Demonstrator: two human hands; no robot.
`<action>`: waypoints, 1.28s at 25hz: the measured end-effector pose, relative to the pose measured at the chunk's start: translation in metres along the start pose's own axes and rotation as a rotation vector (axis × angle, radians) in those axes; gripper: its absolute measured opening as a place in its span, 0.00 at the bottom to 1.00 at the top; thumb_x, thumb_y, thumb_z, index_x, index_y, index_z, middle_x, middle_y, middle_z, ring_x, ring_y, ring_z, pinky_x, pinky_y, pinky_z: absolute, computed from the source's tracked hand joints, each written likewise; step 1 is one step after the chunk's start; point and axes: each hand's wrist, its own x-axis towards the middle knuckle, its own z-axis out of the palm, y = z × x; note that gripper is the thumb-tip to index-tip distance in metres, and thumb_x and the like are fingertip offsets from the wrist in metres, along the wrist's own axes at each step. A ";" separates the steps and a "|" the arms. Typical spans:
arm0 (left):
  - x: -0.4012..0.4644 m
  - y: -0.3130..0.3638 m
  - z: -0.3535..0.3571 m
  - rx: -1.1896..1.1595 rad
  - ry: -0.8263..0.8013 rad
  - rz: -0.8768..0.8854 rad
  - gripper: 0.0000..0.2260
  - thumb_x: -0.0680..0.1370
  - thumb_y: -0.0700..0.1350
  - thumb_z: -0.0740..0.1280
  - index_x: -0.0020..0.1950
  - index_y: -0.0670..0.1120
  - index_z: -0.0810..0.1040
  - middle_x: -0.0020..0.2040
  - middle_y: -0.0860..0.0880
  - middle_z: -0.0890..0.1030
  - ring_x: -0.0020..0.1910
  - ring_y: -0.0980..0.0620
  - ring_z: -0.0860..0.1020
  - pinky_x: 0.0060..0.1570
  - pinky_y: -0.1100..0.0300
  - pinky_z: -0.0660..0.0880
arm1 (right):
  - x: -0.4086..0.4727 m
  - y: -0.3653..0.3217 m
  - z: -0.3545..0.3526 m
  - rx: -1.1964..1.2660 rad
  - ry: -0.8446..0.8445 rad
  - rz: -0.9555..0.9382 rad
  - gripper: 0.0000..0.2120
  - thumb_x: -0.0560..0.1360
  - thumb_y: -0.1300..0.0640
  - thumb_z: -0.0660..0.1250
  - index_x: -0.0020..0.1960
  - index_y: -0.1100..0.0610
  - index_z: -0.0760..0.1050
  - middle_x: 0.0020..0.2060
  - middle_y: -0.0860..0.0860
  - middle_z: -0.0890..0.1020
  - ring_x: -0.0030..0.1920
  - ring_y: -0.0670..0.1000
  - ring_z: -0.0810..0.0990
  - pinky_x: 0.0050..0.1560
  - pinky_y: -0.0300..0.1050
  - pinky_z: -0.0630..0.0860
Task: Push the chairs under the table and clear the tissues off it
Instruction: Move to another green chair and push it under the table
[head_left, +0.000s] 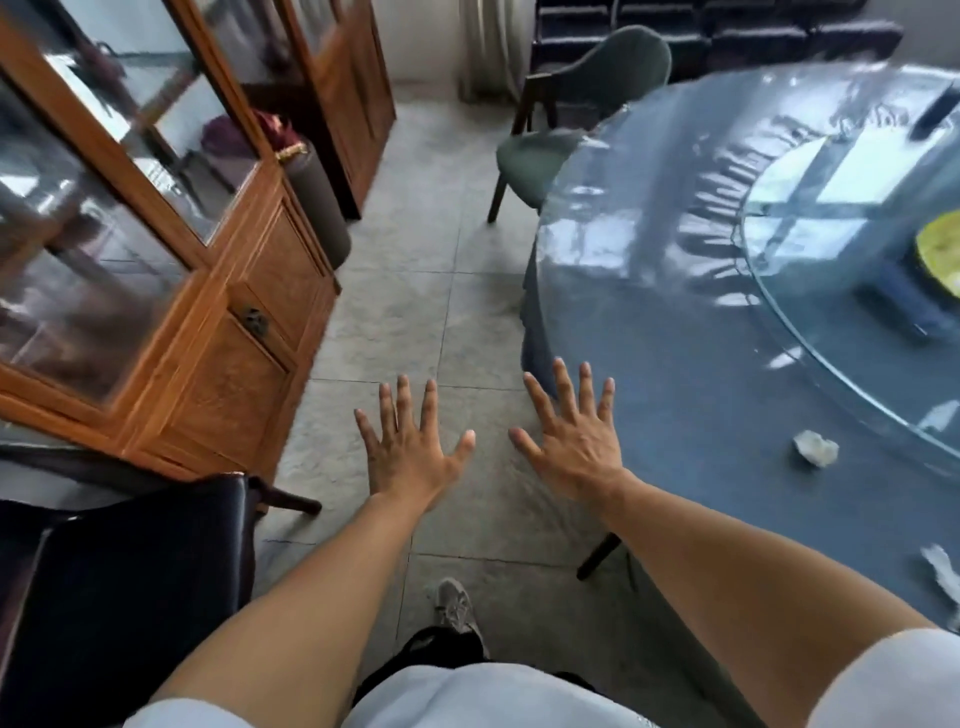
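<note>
Two bare hands are stretched out in front, palms down and fingers spread wide, holding nothing: the left hand (413, 449) hangs over the grey tiled floor (415, 291) and the right hand (571, 439) sits just at the edge of the round table (675, 364), can't tell if it's actually touching it. The table has a shiny clear cover and a glass turntable (852, 270) in the middle. One crumpled tissue (815, 448) lies on the tabletop near the turntable's rim, and another tissue (943, 571) is at the right edge of the view. A green chair (561, 135) stands at the far side, seat partly tucked under the table. A dark chair (124, 582) is at lower left, well apart from the table, next to a wooden glass-door cabinet (218, 312).
</note>
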 end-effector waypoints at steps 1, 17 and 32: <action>0.018 -0.012 -0.007 -0.010 0.002 -0.010 0.40 0.79 0.72 0.46 0.83 0.54 0.36 0.83 0.43 0.34 0.81 0.42 0.31 0.75 0.33 0.32 | 0.020 -0.010 -0.005 -0.002 -0.004 0.001 0.38 0.78 0.27 0.38 0.81 0.42 0.32 0.81 0.53 0.31 0.78 0.62 0.26 0.76 0.69 0.30; 0.373 -0.108 -0.098 0.019 -0.071 -0.017 0.42 0.76 0.74 0.41 0.83 0.53 0.33 0.82 0.41 0.32 0.80 0.42 0.28 0.74 0.34 0.29 | 0.376 -0.056 -0.064 0.027 -0.006 0.049 0.39 0.77 0.26 0.36 0.82 0.43 0.35 0.81 0.54 0.34 0.80 0.62 0.30 0.77 0.69 0.32; 0.740 -0.064 -0.175 0.055 -0.139 -0.062 0.41 0.76 0.75 0.40 0.82 0.55 0.31 0.82 0.43 0.30 0.79 0.42 0.27 0.74 0.34 0.29 | 0.741 0.003 -0.162 0.023 0.010 0.041 0.37 0.78 0.27 0.39 0.82 0.41 0.36 0.82 0.53 0.35 0.81 0.61 0.31 0.77 0.69 0.32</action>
